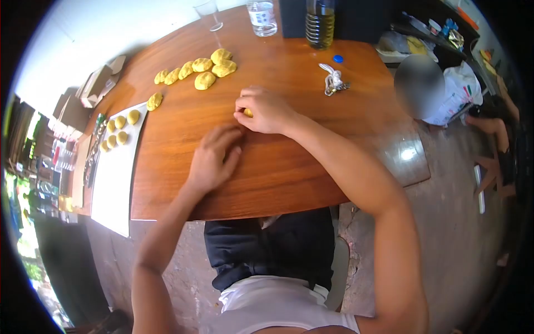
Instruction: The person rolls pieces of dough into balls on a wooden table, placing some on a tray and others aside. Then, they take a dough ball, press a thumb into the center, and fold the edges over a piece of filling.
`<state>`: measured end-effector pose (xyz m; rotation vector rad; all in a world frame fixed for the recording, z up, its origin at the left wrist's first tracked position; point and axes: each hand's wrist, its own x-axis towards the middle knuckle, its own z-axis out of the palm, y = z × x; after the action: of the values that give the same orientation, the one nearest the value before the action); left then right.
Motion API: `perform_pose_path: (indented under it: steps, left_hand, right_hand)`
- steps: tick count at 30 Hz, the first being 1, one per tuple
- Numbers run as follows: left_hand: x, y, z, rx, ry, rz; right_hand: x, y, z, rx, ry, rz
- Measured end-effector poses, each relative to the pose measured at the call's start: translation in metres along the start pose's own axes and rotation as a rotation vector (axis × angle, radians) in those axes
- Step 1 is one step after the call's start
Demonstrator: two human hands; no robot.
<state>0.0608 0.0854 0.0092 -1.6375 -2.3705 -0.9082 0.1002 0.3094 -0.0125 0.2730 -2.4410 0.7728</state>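
My right hand [266, 111] is closed round a small yellow piece of dough [248, 112], of which only a bit shows below the curled fingers. My left hand [212, 158] lies palm down on the wooden table [278, 172], thumb apart from the fingers, with nothing visible in it. Its fingertips are close to my right hand. Beyond both hands lie several rough yellow dough lumps [205, 80] in a loose group. One more lump [154, 101] is by itself near the white tray [114, 192]. Several smoother dough balls [133, 117] sit in rows at the tray's far end.
At the back are a drinking glass [209, 15], a clear bottle [262, 19] and a bottle of yellowish oil [320, 25]. A blue cap [338, 58] and keys on a white cord [334, 80] lie to the right. Cardboard boxes [97, 83] stand at the left.
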Motion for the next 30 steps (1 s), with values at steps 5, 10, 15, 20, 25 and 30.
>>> perform_pose_path:
  steps: [5,10,15,20,25,30]
  left_hand:
    - [-0.08,0.03,-0.037,0.185,-0.13,0.12]
    - [-0.053,-0.037,-0.046,0.127,0.074,-0.094]
    - [0.005,-0.02,-0.003,0.017,0.028,0.068]
    - [-0.053,0.022,-0.022,0.133,-0.042,0.13]
    - [-0.06,-0.031,-0.041,0.085,-0.042,-0.191]
    - [-0.006,-0.051,-0.02,0.238,0.111,-0.141]
  right_hand:
    - [-0.002,0.004,-0.002,0.013,0.01,-0.007]
    - [0.006,0.006,0.003,0.086,-0.035,-0.027]
    - [0.004,0.005,0.003,0.011,-0.007,-0.021]
    - [-0.002,-0.001,-0.002,0.018,0.012,-0.015]
    - [0.005,0.008,0.002,0.102,-0.061,-0.013]
    - [0.006,0.007,-0.001,0.049,-0.048,-0.019]
